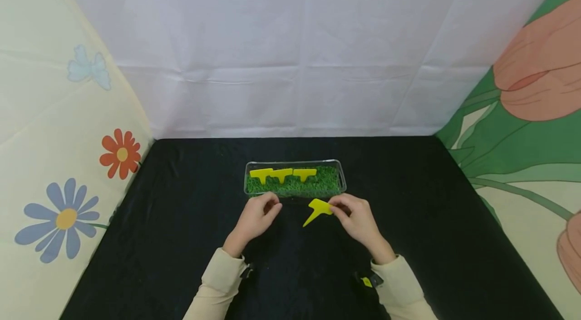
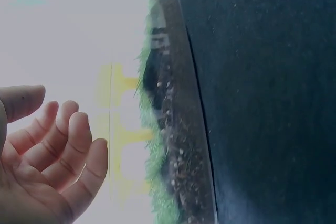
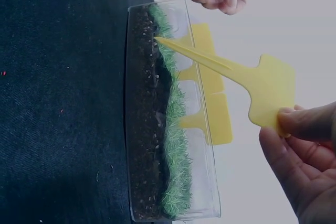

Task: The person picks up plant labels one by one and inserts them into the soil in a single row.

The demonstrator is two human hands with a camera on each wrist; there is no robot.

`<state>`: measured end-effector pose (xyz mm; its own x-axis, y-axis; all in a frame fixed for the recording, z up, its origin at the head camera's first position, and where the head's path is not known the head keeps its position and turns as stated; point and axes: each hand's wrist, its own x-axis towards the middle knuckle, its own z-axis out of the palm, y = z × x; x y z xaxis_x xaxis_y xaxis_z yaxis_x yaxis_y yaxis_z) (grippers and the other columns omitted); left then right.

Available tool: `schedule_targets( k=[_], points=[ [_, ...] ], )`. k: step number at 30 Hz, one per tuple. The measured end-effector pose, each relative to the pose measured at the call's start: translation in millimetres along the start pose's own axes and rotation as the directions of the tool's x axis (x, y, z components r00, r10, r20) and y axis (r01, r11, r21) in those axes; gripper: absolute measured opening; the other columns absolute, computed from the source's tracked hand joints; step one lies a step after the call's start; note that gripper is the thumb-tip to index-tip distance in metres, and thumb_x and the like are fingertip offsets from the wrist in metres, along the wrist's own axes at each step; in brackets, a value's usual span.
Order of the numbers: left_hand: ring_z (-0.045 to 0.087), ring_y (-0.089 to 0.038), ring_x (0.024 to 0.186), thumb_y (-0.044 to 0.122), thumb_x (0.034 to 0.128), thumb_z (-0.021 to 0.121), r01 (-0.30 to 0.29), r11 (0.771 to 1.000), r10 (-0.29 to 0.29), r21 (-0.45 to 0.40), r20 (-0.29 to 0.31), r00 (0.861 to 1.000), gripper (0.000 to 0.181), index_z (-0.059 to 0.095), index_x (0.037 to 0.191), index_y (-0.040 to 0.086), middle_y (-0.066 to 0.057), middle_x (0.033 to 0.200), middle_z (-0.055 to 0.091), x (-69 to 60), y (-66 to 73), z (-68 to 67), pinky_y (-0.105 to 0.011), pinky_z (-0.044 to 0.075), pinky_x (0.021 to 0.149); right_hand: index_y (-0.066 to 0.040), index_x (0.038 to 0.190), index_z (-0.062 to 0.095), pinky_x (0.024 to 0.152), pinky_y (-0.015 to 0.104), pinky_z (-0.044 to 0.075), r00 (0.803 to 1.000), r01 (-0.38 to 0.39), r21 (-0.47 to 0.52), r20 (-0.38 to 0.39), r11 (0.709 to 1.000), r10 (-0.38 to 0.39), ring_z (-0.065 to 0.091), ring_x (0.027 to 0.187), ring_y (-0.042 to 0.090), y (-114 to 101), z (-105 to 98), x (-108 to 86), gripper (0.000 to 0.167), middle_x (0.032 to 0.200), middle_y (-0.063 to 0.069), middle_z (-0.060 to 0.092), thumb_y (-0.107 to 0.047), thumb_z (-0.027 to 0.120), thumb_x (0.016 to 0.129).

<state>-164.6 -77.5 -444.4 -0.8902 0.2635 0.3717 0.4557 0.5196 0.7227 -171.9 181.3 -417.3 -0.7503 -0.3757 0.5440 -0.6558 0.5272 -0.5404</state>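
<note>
Between thumb and fingertips my right hand [image 1: 358, 216] pinches a yellow T-shaped plant label [image 3: 270, 87] by its wide head, its pointed stem slanting down to the left in the head view. A clear plastic box [image 1: 342, 186] just beyond the hands holds dark soil [image 3: 144, 129] topped with green grass [image 3: 178, 166]. Three yellow plant labels [image 1: 304, 173] stand upright in the grass, toward the left and middle. Near the box's front left edge is my left hand [image 1: 256, 216], its fingers loosely bent with nothing in them, as the left wrist view shows.
Black cloth [image 1: 181, 219] covers the table. A white sheet [image 1: 295, 47] hangs behind, with a flower-printed panel [image 1: 68, 158] on the left and another printed panel [image 1: 522, 133] on the right. Each wrist carries a small dark device.
</note>
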Motion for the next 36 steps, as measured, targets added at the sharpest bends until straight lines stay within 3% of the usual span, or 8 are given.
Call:
schedule_targets(
  k=[10, 17, 21, 24, 27, 30, 32, 36],
  points=[
    [0.048, -0.006, 0.056, 0.005, 0.0866, 0.060, 0.035, 0.994, -0.046, -0.101, -0.114, 0.992, 0.006, 0.062, 0.090, 0.000, 0.001, 0.072, 0.059, -5.6, -6.8, -18.7, -0.024, 0.044, 0.052, -0.006, 0.081, 0.066, 0.052, 0.022, 0.045, 1.000, 0.012, 0.002, 0.006, 1.000, -0.012, 0.052, 0.058, 0.005, 2, -1, -0.9, 0.020, 0.074, 0.004, 0.062, 0.011, 0.069, 0.072],
    [0.051, -0.010, 0.057, 0.000, 0.0855, 0.060, 0.081, 0.978, -0.128, -0.190, -0.248, 0.960, 0.007, 0.062, 0.090, -0.004, -0.005, 0.072, 0.061, -11.5, -18.6, -31.7, -0.025, 0.044, 0.051, -0.007, 0.080, 0.066, 0.053, 0.022, 0.047, 1.000, 0.001, -0.013, -0.006, 1.000, -0.002, 0.054, 0.060, 0.006, 3, -1, -1.2, 0.022, 0.075, -0.001, 0.062, 0.012, 0.070, 0.070],
    [0.053, -0.009, 0.060, -0.002, 0.0857, 0.058, 0.125, 0.961, -0.203, -0.247, -0.324, 0.924, 0.007, 0.061, 0.091, -0.007, -0.009, 0.073, 0.061, -16.4, -20.9, -37.6, -0.023, 0.045, 0.054, -0.008, 0.080, 0.066, 0.053, 0.023, 0.047, 1.000, -0.005, -0.019, -0.009, 1.000, 0.005, 0.054, 0.061, 0.006, 2, -1, -1.6, 0.022, 0.075, -0.002, 0.062, 0.011, 0.071, 0.070],
    [0.053, -0.007, 0.062, -0.007, 0.0850, 0.057, 0.133, 0.939, -0.258, -0.317, -0.392, 0.883, 0.007, 0.059, 0.090, -0.011, -0.017, 0.074, 0.060, -18.5, -12.6, -43.7, -0.019, 0.046, 0.057, -0.008, 0.080, 0.066, 0.053, 0.023, 0.047, 1.000, -0.007, -0.022, -0.008, 1.000, 0.007, 0.054, 0.061, 0.006, 2, -2, -2.0, 0.022, 0.075, -0.002, 0.062, 0.011, 0.070, 0.071],
    [0.054, -0.005, 0.062, -0.008, 0.0853, 0.055, 0.157, 0.895, -0.349, -0.417, -0.437, 0.829, 0.007, 0.057, 0.090, -0.013, -0.015, 0.071, 0.060, -20.1, -15.6, -45.6, -0.016, 0.047, 0.059, -0.008, 0.080, 0.066, 0.053, 0.023, 0.046, 1.000, -0.011, -0.020, -0.005, 1.000, 0.011, 0.053, 0.060, 0.005, 2, -2, -2.3, 0.021, 0.075, -0.003, 0.062, 0.011, 0.070, 0.071],
    [0.056, -0.005, 0.062, -0.006, 0.0868, 0.054, 0.178, 0.835, -0.443, -0.520, -0.444, 0.779, 0.010, 0.056, 0.093, -0.014, -0.004, 0.069, 0.060, -21.9, -32.9, -41.5, -0.017, 0.049, 0.061, -0.008, 0.080, 0.066, 0.052, 0.022, 0.045, 1.000, -0.015, -0.018, -0.002, 1.000, 0.015, 0.052, 0.059, 0.005, 2, -2, -2.6, 0.021, 0.074, -0.003, 0.061, 0.011, 0.070, 0.071],
    [0.057, -0.006, 0.062, -0.005, 0.0877, 0.053, 0.193, 0.804, -0.484, -0.563, -0.431, 0.761, 0.012, 0.055, 0.095, -0.014, 0.003, 0.068, 0.058, -23.4, -39.7, -39.8, -0.019, 0.049, 0.061, -0.008, 0.080, 0.066, 0.051, 0.022, 0.045, 1.000, -0.020, -0.020, 0.000, 1.000, 0.020, 0.051, 0.059, 0.004, 2, -2, -2.8, 0.021, 0.074, -0.003, 0.061, 0.010, 0.070, 0.071],
    [0.057, -0.008, 0.063, -0.004, 0.0883, 0.053, 0.201, 0.767, -0.525, -0.609, -0.416, 0.743, 0.012, 0.054, 0.096, -0.013, 0.003, 0.068, 0.058, -25.7, -43.5, -38.1, -0.020, 0.049, 0.061, -0.008, 0.080, 0.066, 0.052, 0.022, 0.045, 1.000, -0.025, -0.023, 0.000, 0.999, 0.025, 0.051, 0.059, 0.005, 3, -2, -3.6, 0.021, 0.074, -0.004, 0.061, 0.011, 0.070, 0.071]
  ],
)
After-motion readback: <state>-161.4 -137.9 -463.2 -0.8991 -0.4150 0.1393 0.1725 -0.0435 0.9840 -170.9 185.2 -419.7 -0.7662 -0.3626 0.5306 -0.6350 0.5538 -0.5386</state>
